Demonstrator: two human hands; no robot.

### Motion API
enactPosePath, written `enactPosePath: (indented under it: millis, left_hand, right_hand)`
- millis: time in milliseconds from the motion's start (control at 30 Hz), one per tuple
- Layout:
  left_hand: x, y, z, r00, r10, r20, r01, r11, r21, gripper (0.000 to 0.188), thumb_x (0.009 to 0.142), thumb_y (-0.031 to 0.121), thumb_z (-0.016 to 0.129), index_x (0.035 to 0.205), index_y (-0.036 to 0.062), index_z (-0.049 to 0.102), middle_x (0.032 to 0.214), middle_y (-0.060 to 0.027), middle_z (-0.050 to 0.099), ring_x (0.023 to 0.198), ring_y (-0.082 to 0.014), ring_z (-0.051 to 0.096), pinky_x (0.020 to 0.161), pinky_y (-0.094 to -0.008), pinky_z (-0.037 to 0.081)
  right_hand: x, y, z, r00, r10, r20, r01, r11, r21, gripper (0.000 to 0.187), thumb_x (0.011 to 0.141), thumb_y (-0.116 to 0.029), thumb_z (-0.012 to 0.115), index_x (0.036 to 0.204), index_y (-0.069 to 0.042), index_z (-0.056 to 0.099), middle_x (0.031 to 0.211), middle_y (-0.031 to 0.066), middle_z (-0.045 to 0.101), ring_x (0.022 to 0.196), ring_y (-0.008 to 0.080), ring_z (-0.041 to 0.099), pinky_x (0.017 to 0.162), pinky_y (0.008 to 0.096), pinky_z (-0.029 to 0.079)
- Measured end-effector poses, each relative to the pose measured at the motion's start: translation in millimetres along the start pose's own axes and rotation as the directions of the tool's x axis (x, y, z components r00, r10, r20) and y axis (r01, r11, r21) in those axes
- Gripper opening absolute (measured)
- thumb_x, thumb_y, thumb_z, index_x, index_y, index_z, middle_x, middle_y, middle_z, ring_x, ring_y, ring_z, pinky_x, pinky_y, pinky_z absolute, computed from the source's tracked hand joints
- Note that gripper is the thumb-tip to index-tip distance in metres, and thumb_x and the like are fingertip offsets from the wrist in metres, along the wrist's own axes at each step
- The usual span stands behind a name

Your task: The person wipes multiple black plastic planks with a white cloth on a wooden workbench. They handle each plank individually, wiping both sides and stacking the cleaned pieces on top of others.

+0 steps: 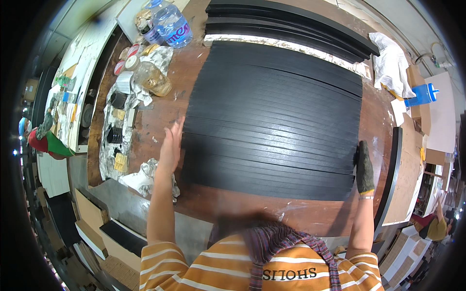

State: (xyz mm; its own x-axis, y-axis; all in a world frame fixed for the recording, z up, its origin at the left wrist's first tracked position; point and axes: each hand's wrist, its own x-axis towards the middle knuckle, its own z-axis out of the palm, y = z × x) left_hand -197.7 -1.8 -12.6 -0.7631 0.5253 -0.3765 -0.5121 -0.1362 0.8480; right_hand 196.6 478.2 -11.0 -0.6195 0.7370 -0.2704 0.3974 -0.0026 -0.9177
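Observation:
Many thin black strips lie side by side on the brown table, forming one wide panel in front of me. My left hand, bare, is held flat and edge-on against the strips' left ends, fingers stretched out. On the opposite side my right hand wears a dark knitted glove with a yellow cuff. It stands flat against the right ends of the strips, fingers extended upward. Neither hand grips anything. Whether every strip end touches my palms cannot be made out.
Thicker black bars are stacked behind the panel. A large water bottle, a cloudy plastic jar and stained rags sit at left. A white cloth and a blue bottle are at right. Other people work at both far sides.

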Motion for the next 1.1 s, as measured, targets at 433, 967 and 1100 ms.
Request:
enactPosePath:
  millis: [433,967,1100]
  left_hand:
    - [-48.3,-10.5,-10.7,0.997,0.050,-0.059,-0.043,0.993,0.113,0.071,0.111,0.049,0.012,0.159,-0.0035,0.022,0.169,-0.0145,0.019,0.157,-0.0260,0.011,0.127,-0.0391,0.008]
    - [-97.0,-22.4,-23.1,0.787,0.613,0.066,-0.259,0.232,0.938,0.060,0.099,0.026,0.062,0.148,-0.0049,0.044,0.152,-0.0213,0.046,0.144,-0.0338,0.040,0.121,-0.0403,0.026]
    - [-132.9,-11.5,-67.1,0.684,0.707,0.179,0.256,-0.463,0.849,0.063,0.083,0.006,0.070,0.144,0.0030,0.052,0.141,-0.0197,0.055,0.130,-0.0392,0.052,0.110,-0.0451,0.039]
  right_hand:
    - [-55.5,24.4,-24.5,0.976,-0.215,0.033,0.204,0.850,-0.485,0.053,0.104,-0.003,0.044,0.156,-0.002,0.035,0.158,0.0093,0.042,0.142,0.0189,0.044,0.116,0.0307,0.036]
    - [-105.5,51.3,15.2,0.971,-0.181,-0.155,0.162,0.979,-0.123,0.065,0.099,-0.026,0.060,0.155,-0.002,0.037,0.161,0.0157,0.038,0.150,0.0280,0.034,0.122,0.0370,0.027]
    - [-117.1,8.3,26.9,0.898,-0.440,-0.002,0.312,0.640,-0.702,0.074,0.090,-0.033,0.071,0.152,-0.004,0.042,0.160,0.0174,0.038,0.149,0.0347,0.033,0.124,0.0448,0.024]
